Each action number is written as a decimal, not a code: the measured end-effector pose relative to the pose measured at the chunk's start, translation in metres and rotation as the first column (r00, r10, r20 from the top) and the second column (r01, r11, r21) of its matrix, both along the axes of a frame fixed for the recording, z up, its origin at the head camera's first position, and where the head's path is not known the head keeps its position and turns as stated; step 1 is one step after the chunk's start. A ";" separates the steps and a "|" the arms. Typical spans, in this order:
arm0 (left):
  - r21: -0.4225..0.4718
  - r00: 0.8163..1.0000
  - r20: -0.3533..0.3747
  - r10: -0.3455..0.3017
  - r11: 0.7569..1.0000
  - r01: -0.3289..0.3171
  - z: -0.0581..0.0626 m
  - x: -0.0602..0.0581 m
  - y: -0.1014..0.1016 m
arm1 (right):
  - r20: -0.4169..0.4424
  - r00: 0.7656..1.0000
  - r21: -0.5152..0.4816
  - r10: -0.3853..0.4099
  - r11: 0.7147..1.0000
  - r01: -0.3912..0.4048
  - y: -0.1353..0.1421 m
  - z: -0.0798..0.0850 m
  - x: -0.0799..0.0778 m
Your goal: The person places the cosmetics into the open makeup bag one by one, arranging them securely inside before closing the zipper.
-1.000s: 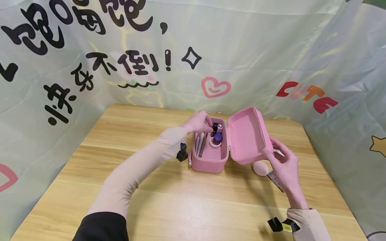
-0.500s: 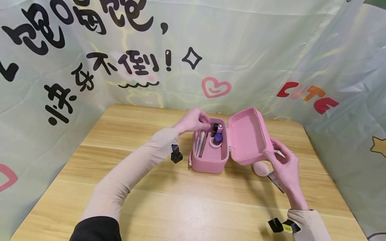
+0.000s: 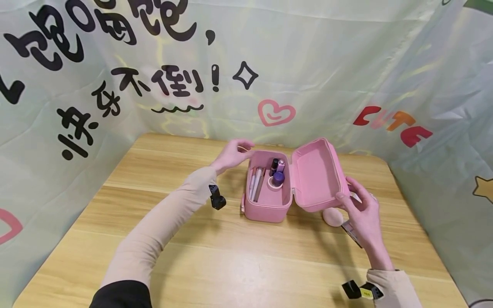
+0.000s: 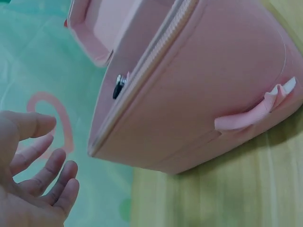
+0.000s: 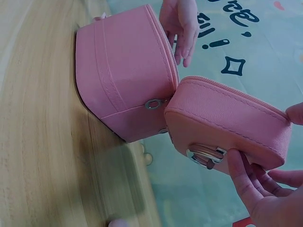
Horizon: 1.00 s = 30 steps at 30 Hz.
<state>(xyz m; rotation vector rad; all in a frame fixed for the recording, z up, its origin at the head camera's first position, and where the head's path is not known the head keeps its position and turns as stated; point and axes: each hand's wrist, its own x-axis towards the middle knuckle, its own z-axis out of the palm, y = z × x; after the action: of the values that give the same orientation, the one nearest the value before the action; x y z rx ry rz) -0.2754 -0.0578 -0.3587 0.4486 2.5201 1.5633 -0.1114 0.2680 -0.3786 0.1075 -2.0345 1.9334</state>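
A pink zip-up cosmetic case [image 3: 267, 211] stands on the table with its lid [image 3: 316, 175] swung out to the right. My right hand [image 3: 363, 216] holds the lid's right end, thumb on the rim and fingers on the outside, as the right wrist view [image 5: 265, 194] also shows. My left hand [image 3: 232, 154] hovers at the case's far left corner, holding nothing, fingers loosely bent in the left wrist view. Inside the case lie slim pens or brushes [image 3: 256, 184], a dark-capped bottle [image 3: 274, 166], a purple bottle [image 3: 281, 165] and a purple-lidded jar [image 3: 278, 178].
A pale pink round puff [image 3: 333, 217] and a small flat case [image 3: 352, 233], partly behind the right hand, lie on the wooden table [image 3: 215, 265] below the lid. A printed cloth backdrop [image 3: 327, 64] rises behind the table's far edge.
My left hand has drawn back leftward, out of the case to beside its far left corner, its fingers loosening. The right hand and the lid stay nearly still.
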 end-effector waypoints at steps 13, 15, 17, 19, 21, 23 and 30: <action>0.052 0.998 0.070 -0.009 0.999 0.005 -0.020 -0.013 -0.002 | 0.097 0.994 0.028 0.053 0.998 -0.056 0.001 -0.001 0.002; 0.049 0.998 0.069 -0.009 0.999 0.006 -0.024 -0.014 -0.001 | 0.134 0.987 0.051 0.084 0.995 -0.091 0.002 -0.002 0.003; 0.037 0.998 0.058 -0.010 0.999 0.008 -0.026 -0.016 0.001 | 0.168 0.978 0.093 0.121 0.986 -0.138 0.003 -0.003 0.004; 0.027 0.999 0.052 -0.013 1.000 0.011 -0.028 -0.016 0.003 | 0.189 0.969 0.107 0.158 0.978 -0.180 0.003 -0.004 0.004; 0.020 0.999 0.043 -0.016 1.000 0.015 -0.030 -0.017 0.005 | 0.198 0.964 0.127 0.175 0.971 -0.203 0.003 -0.005 0.004; 0.019 0.999 0.039 -0.018 1.000 0.018 -0.030 -0.016 0.007 | 0.205 0.962 0.129 0.181 0.969 -0.210 0.003 -0.007 0.004; 0.006 1.000 0.006 -0.027 1.000 0.027 -0.030 -0.016 0.010 | 0.305 0.931 0.160 0.203 0.952 -0.260 -0.005 -0.020 0.007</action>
<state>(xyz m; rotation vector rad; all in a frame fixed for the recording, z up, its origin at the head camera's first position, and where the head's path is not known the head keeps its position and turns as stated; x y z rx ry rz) -0.2910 -0.0478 -0.3886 0.4761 2.4956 1.5603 -0.1049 0.2633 -0.3982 0.1282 -2.5062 1.9718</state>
